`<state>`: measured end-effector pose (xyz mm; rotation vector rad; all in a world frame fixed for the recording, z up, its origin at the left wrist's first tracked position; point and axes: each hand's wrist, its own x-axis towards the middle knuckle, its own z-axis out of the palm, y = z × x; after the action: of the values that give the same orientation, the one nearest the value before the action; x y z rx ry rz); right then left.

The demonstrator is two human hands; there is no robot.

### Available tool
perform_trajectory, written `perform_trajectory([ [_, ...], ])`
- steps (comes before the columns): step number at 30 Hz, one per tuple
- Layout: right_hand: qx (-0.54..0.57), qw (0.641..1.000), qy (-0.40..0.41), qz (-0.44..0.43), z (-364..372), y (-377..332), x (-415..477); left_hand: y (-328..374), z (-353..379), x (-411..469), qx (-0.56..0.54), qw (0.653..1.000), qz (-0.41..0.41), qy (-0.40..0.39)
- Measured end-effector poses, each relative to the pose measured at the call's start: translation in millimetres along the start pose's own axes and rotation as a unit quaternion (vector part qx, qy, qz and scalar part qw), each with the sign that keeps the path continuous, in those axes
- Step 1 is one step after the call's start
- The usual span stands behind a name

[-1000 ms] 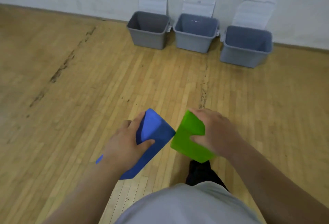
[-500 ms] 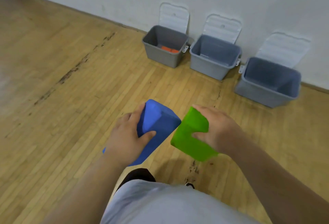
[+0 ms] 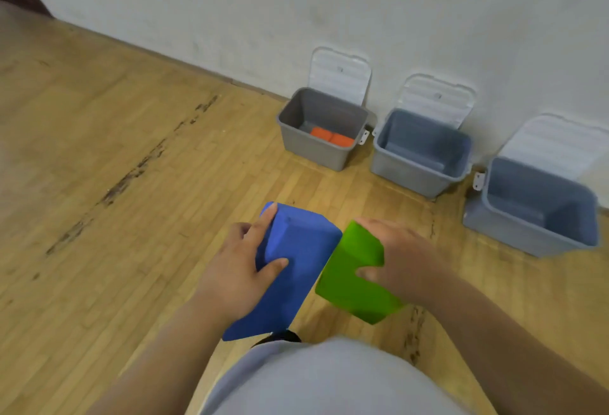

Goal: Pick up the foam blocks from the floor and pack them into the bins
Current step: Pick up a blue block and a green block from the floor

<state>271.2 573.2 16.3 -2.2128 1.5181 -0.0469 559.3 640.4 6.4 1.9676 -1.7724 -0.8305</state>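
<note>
My left hand (image 3: pixel 240 269) grips a blue foam block (image 3: pixel 293 266), thumb on its top face and fingers round its left side. My right hand (image 3: pixel 402 259) holds a green foam block (image 3: pixel 352 279), thumb pressed on its near face. Both blocks are carried side by side above the wooden floor, almost touching. Three grey bins stand open by the wall: the left bin (image 3: pixel 313 147) holds orange blocks (image 3: pixel 331 136), while the middle bin (image 3: pixel 418 174) and the right bin (image 3: pixel 527 230) show nothing inside.
White lids (image 3: pixel 339 75) stand hinged up against the white wall behind each bin. The wooden floor (image 3: pixel 131 151) has dark scuff streaks on the left. My grey shirt fills the bottom of the view, with a dark shoe just under the blue block.
The bins have come closer and shifted right in the view, and the orange blocks in the left bin have come into sight. Both hands keep the same hold on their blocks.
</note>
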Motion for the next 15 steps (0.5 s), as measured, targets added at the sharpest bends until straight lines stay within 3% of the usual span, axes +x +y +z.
perform_trajectory([
  [6, 0.046, 0.998, 0.032, 0.034, -27.0, -33.2, 100.6, -31.0, -77.1, 109.1, 0.009, 1.0, 0.021, 0.007],
  [15, 0.048, 0.998, 0.014, 0.035, -55.7, -0.8, 233.7, -40.9, -79.3, 236.1, -0.012, 1.0, 0.02, -0.002],
])
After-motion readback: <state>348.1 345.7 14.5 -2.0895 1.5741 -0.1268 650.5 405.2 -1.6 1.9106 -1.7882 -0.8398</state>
